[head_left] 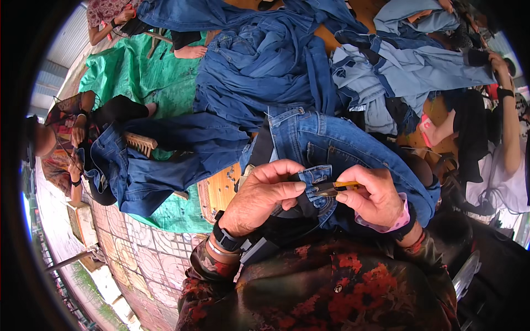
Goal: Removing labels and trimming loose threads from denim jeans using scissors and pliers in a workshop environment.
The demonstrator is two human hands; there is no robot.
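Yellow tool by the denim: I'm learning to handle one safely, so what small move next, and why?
Perhaps ease the left hand back slightly on the denim: the right hand holds the yellow tool, metal end toward the left thumb.

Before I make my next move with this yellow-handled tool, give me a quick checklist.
1. Left hand gripping the denim: ok, pinched at the edge.
2. Right hand holding the yellow-handled tool: ok.
3. Tool's tip at the denim: ok, it points into the held section.
4. Left hand well clear of the tip: not ok, I'd say; the thumb is close.
5. Tool's blades open or shut: cannot tell, too small.
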